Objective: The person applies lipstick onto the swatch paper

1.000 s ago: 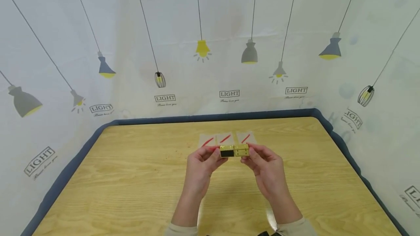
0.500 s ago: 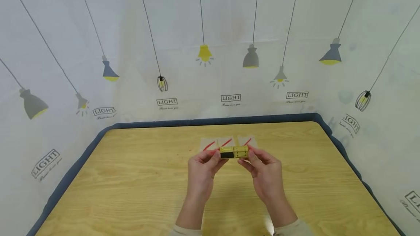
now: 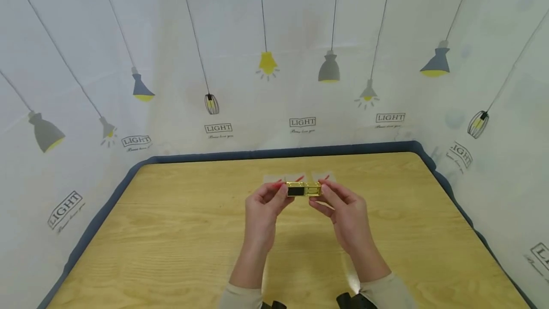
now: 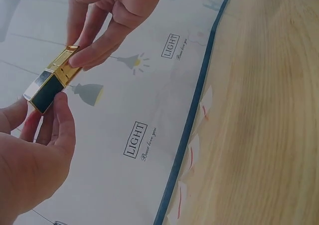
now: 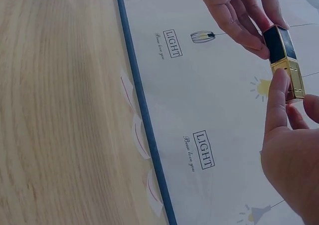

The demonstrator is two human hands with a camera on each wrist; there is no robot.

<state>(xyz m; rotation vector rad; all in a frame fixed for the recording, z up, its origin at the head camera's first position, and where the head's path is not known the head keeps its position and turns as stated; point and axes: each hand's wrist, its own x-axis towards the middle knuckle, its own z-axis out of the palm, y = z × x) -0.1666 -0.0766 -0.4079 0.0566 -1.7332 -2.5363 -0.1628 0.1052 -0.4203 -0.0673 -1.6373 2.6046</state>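
Observation:
A small square-sided lipstick tube [image 3: 303, 189], gold with black panels, is held level above the table between both hands. My left hand [image 3: 261, 218] pinches its black-panelled end between thumb and fingers. On the all-gold end, my right hand [image 3: 350, 218] has its thumb in front and fingers behind. In the left wrist view the two parts of the tube [image 4: 47, 91] meet in line, with no gap that I can see. The right wrist view shows the black section of the tube [image 5: 279, 44] against the other hand's fingertips.
Pale paper pieces [image 3: 272, 177] with red strokes lie in a row on the wooden table [image 3: 180, 232], beyond the hands. A dark blue edge [image 3: 257, 154] borders the table at the back and sides. A white lamp-printed curtain [image 3: 171, 61] hangs around it.
Both hands have lifted the tube slightly, and it now covers more of the red strokes. The gold end has turned to show a different face. Both hands keep their hold.

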